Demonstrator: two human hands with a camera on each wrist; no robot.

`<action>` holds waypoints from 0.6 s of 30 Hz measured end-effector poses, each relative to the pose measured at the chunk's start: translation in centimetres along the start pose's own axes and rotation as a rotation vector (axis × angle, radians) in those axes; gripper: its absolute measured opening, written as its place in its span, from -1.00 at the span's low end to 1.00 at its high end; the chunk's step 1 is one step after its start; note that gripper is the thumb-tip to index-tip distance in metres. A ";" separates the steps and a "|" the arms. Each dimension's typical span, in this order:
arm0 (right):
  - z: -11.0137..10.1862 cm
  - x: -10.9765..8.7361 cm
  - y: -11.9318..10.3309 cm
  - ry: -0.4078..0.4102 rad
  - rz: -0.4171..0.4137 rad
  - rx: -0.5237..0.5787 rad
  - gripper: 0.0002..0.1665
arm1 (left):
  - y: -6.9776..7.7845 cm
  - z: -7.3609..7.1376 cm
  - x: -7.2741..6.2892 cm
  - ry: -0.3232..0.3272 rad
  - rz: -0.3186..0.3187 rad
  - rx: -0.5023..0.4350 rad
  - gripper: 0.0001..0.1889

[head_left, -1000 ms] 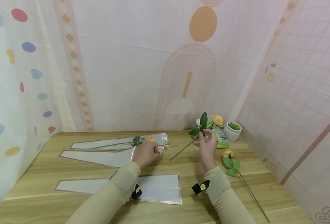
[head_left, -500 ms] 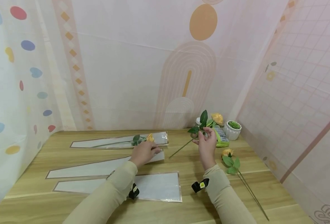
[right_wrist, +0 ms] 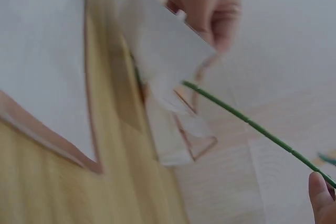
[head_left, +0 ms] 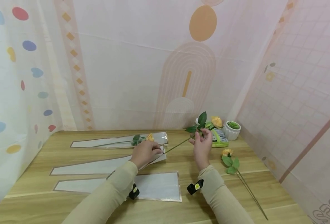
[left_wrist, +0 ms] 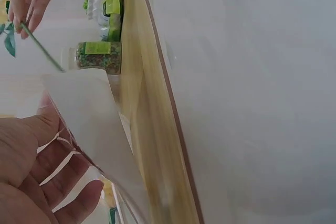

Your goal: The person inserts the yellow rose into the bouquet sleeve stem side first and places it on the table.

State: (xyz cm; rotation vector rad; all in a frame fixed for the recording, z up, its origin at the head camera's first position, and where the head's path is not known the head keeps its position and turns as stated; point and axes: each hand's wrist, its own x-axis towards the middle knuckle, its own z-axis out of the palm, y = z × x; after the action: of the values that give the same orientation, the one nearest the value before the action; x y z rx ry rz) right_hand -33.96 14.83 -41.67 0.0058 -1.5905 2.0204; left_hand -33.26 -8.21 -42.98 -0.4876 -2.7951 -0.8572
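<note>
My left hand (head_left: 145, 153) holds the wide end of a white tapered flower sleeve (head_left: 97, 165), thumb and fingers at its edge. In the left wrist view the sleeve's panel (left_wrist: 86, 114) bends away from those fingers. My right hand (head_left: 202, 147) pinches a yellow artificial rose (head_left: 216, 122) by its green stem below dark green leaves. The stem slants down to the left, and its lower tip meets the sleeve's mouth. In the right wrist view the stem (right_wrist: 247, 120) overlaps the sleeve's end (right_wrist: 178, 51).
Behind lies another sleeve (head_left: 83, 144) with a yellow rose (head_left: 150, 137) on it. A flat sleeve (head_left: 159, 185) lies in front. Further rose stems (head_left: 250, 193) are at right. A white succulent pot (head_left: 232, 133), green bag (head_left: 220, 138) and jar (left_wrist: 98, 56) stand at the back right.
The held sleeve's narrow end has swung toward the front while my left hand keeps its wide end. My right hand has moved left, bringing the stem's tip to the sleeve's mouth.
</note>
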 end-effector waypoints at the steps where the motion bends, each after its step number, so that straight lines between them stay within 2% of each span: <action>1: 0.2 -0.2 0.2 -0.011 -0.005 -0.003 -0.75 | 0.1 0.0 0.0 0.003 -0.001 0.000 -0.87; 9: 1.2 -1.3 1.6 -0.094 0.010 -0.060 -0.73 | -0.1 -0.4 0.1 0.052 0.014 -0.003 -0.86; 18: 1.6 -2.2 1.5 -0.204 0.073 -0.103 -0.62 | 0.0 -0.9 0.1 0.081 0.033 0.001 -0.87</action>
State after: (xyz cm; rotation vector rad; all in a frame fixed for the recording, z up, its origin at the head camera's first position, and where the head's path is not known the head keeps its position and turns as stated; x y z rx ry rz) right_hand -33.24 12.25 -43.29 0.1202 -1.8439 2.0453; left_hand -33.32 -8.71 -42.20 -0.4860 -2.7060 -0.8490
